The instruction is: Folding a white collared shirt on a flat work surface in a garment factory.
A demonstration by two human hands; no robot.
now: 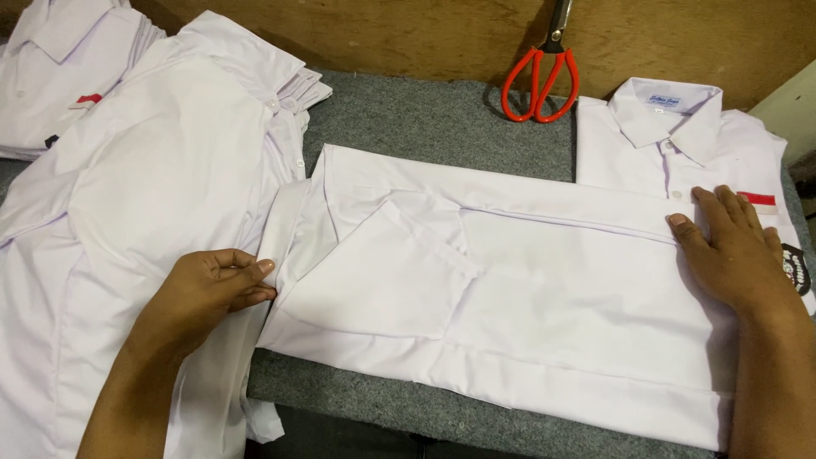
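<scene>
A white shirt [510, 289] lies face down across the grey felt table [425, 119], its sides folded inward into a long rectangle. My left hand [204, 293] pinches the shirt's left end, at the collar edge, between thumb and fingers. At the right end my right hand [735, 251] lies flat, fingers spread, pressing the cloth down. Under that hand sits a folded white shirt [663, 136] with its collar up and a red-and-white chest patch [761, 200].
A pile of unfolded white shirts [144, 187] fills the left side. More folded shirts [59, 68] are stacked at the far left corner. Red-handled scissors [541, 81] hang against the wooden back wall [382, 34]. The table's front edge runs below the shirt.
</scene>
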